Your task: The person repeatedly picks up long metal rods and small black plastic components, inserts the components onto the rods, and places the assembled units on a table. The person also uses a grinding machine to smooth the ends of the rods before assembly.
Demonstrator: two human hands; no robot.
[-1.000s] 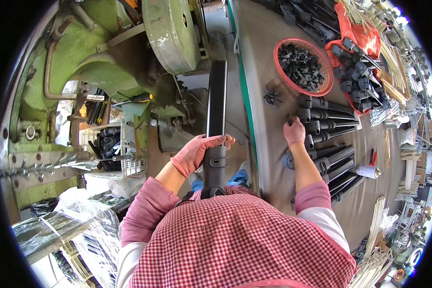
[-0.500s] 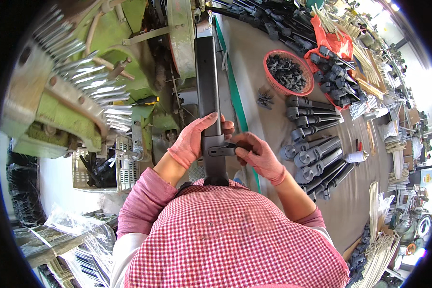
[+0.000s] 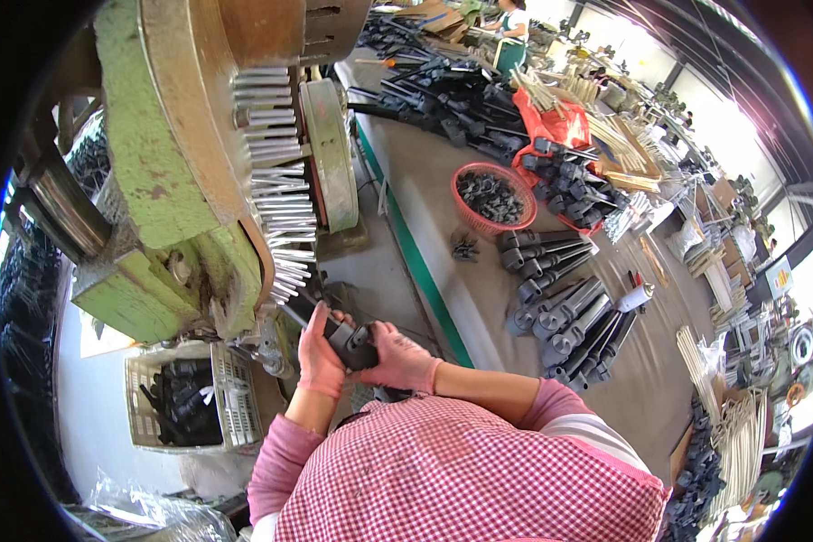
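Both my hands, in pinkish gloves, are on a long black part with a thick jointed end [image 3: 356, 345]. My left hand [image 3: 320, 356] is wrapped round its left side, fingers closed. My right hand [image 3: 401, 358] grips the jointed end from the right, thumb on top. The part's narrower far length points up and left, towards the green machine [image 3: 163, 172], and is partly hidden behind my left fingers and the machine. A row of shiny metal pins [image 3: 280, 194] sticks out of the machine just above my hands.
Right of me, a brown table [image 3: 479, 298] with a green edge strip holds a red basket [image 3: 495, 197] of small black pieces, several black jointed tubes [image 3: 565, 316] and a spray can [image 3: 636, 298]. A white crate [image 3: 239, 397] stands lower left. Another person [image 3: 512, 36] is far back.
My hands have moved down and left with the black part, which has tilted from upright in the picture to pointing up-left at the machine. The whole view has turned.
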